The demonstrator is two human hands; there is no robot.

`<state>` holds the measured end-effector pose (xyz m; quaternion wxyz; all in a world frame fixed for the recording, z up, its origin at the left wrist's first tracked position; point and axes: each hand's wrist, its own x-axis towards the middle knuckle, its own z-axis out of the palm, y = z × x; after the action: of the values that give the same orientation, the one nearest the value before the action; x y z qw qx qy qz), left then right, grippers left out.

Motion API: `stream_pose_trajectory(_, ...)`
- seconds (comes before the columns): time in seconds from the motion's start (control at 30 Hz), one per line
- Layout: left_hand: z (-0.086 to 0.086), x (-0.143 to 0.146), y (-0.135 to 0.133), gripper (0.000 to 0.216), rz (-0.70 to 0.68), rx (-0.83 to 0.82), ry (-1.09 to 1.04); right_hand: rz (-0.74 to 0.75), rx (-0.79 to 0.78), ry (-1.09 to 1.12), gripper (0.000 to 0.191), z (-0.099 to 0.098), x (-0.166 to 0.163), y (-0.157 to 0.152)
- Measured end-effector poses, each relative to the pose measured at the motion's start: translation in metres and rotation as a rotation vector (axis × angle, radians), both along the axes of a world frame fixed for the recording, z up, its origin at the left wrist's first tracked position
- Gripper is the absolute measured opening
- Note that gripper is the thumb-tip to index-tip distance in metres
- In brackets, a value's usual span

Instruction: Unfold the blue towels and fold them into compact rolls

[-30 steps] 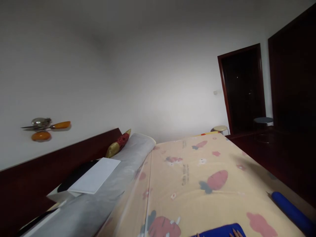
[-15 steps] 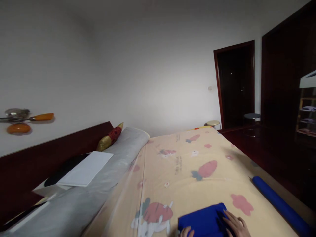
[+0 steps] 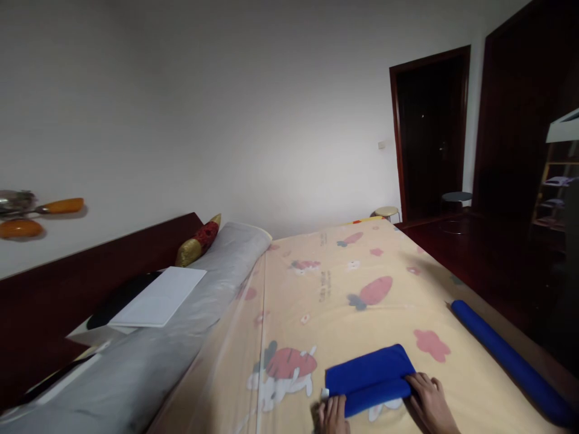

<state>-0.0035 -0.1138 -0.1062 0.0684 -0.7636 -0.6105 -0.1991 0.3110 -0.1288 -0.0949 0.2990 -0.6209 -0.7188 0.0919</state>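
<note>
A blue cloth [image 3: 368, 377], partly rolled from its near edge, lies on a yellow bed sheet [image 3: 344, 301] printed with strawberries. My left hand [image 3: 332, 415] presses the roll's left end, fingers curled over it. My right hand [image 3: 429, 402] grips the right end of the roll, fingers bent round the fabric. Both hands sit at the bottom of the view, wrists cut off by the frame edge.
A long blue roll [image 3: 511, 361] lies along the bed's right edge. A grey wrapped bolster [image 3: 181, 349], a white board [image 3: 158, 298] and a red-gold cushion [image 3: 199, 241] line the dark headboard [image 3: 90, 271] at left. Dark doorway [image 3: 429, 132], stools and shelf stand right.
The view has tipped downward, bringing the blue cloth and both hands fully into sight. The cloth's near edge has been rolled up under my hands.
</note>
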Motion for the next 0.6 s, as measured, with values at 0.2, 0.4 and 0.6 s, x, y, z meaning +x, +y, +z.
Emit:
stream_pose_trajectory(0.2,0.066,0.008,0.017,0.053,0.078,-0.482,0.156,0.036,-0.285,-0.035,0.031,0.032,0.013,0.03)
stream_pose_trajectory(0.4,0.076,0.022,0.007,0.051,0.099,-0.443,0.158,-0.035,-0.209,-0.108,0.045,0.028,0.005,0.02)
stream_pose_trajectory(0.6,0.068,0.062,-0.011,0.058,-0.291,-0.276,0.087,0.124,-0.018,-0.112,0.047,0.009,-0.056,0.006)
